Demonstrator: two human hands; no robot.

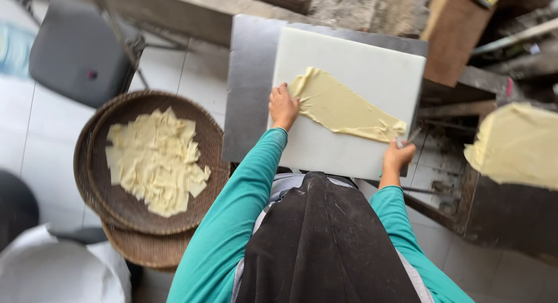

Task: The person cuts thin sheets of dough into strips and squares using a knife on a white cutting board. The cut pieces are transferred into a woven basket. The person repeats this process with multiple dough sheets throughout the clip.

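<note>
single head view, steep downward look, close over white cutting board [349, 99].

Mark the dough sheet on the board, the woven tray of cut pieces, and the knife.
dough sheet [340, 108], head view, middle of the sheet
woven tray [212, 134], head view, bare right rim
knife [411, 137], head view, blade above right hand

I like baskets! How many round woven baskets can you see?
2. One basket holds the cut dough pieces on the left; a second basket sits underneath it. More may be hidden below.
</note>
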